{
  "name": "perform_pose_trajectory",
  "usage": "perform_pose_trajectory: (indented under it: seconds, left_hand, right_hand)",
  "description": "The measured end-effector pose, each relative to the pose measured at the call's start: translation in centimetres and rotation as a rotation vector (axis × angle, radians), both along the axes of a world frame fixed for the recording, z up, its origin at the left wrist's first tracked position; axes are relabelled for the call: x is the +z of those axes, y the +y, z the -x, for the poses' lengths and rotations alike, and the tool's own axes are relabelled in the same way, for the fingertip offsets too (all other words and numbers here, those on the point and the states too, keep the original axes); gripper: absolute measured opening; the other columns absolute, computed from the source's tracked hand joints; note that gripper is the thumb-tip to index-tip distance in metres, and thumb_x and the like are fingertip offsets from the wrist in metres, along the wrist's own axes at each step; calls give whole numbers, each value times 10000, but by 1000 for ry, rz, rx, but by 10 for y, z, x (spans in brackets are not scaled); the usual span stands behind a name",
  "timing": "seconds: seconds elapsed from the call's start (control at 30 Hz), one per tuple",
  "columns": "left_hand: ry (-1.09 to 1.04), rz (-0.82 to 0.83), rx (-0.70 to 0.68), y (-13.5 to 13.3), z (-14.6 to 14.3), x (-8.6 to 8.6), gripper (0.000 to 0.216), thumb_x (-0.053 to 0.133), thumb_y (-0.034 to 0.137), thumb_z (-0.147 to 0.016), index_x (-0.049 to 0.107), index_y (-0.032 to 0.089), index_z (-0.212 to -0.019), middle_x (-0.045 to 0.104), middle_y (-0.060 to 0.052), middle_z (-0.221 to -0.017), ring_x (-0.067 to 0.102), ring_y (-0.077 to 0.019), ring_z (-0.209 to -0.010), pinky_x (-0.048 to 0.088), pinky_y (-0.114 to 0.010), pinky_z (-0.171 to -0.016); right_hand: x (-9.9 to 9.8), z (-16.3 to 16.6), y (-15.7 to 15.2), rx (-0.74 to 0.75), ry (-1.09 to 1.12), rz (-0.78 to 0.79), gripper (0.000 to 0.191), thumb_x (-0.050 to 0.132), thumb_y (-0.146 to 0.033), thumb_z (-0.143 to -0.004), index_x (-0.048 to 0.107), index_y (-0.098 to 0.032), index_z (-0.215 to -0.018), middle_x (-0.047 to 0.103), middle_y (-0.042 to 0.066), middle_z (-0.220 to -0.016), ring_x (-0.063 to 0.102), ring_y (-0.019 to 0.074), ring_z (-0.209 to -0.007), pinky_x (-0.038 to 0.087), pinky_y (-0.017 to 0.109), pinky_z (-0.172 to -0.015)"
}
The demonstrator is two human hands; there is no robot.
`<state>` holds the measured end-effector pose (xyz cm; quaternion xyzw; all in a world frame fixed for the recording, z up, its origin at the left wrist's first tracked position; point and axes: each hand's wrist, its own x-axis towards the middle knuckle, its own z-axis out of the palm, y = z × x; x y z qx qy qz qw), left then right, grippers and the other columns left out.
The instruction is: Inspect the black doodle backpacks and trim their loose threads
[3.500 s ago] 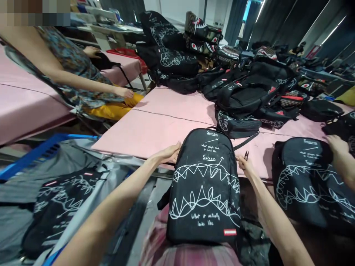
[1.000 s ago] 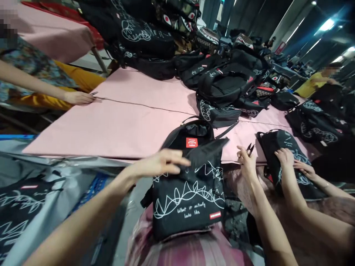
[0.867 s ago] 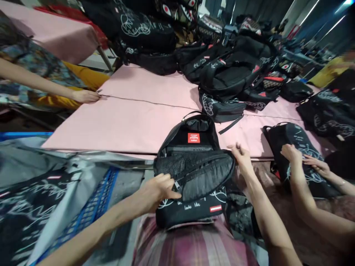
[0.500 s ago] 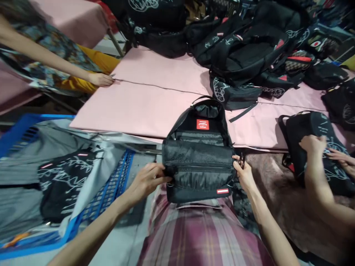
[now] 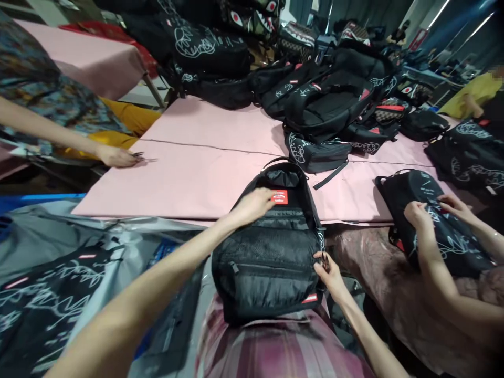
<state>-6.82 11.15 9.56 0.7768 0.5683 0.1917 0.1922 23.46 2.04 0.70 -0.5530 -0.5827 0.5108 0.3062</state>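
A black backpack [image 5: 271,247] lies unzipped across my lap and against the table edge, its lining and a zipped inner pocket showing. My left hand [image 5: 254,205] reaches into the upper part of it, fingers stretched out at the red label [image 5: 280,197]; they hold nothing I can see. At the bag's right edge, my right hand [image 5: 328,270] is closed around small dark thread snips [image 5: 325,261], their pointed tips facing up. Its thumb and forefinger also touch the bag's side.
A pink-covered table [image 5: 177,178] spans the front, with a pile of black bags [image 5: 318,110] on it. At left, a co-worker's hand [image 5: 120,156] holds snips. On the right, another person handles a black backpack [image 5: 413,215]. A lined blue crate [image 5: 39,199] holds more bags.
My left hand has moved from the backpack's lower left side up to the red label. The bag's front panel now lies flatter. The view has tilted up.
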Motion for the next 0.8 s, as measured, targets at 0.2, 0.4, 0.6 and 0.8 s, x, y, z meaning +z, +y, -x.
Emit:
perform_pose_trajectory:
  seconds: [0.2, 0.4, 0.6, 0.8]
  left_hand:
    - [190, 313, -243, -15, -40, -80, 321, 365, 355, -897, 650, 238, -986, 646, -57, -1109, 542, -212, -1095, 384, -359, -919]
    - [162, 255, -282, -21, -30, -85, 401, 272, 344, -934, 651, 227, -994, 675, -31, -1052, 591, -159, -1021, 402, -262, -878]
    - [178, 139, -252, -20, -31, -89, 365, 314, 307, -935, 659, 194, -981, 671, -57, -1072, 611, -180, -984, 413, -312, -867]
    - [189, 187, -188, -23, -37, -85, 333, 345, 300, -927, 640, 190, -1036, 645, -71, -1121, 578, -210, -1035, 371, -409, -953]
  right_hand:
    - [3, -32, 11, 114, -87, 63, 333, 596, -460, -733, 615, -182, -916, 633, 41, -908, 570, 178, -821, 441, 275, -750]
    - [36, -36, 81, 156, -214, -11, 282, 537, -436, -787, 652, -179, -762, 670, 47, -877, 591, 200, -891, 432, 297, -820]
    - [43, 37, 144, 357, -355, -279, 273, 442, -343, -859, 653, -196, -767, 665, 22, -767, 607, 170, -780, 431, 270, -750]
    - [15, 160, 184, 679, -558, -251, 309, 426, -345, -890, 576, -260, -1146, 622, -4, -1166, 554, 161, -1074, 407, 244, -869]
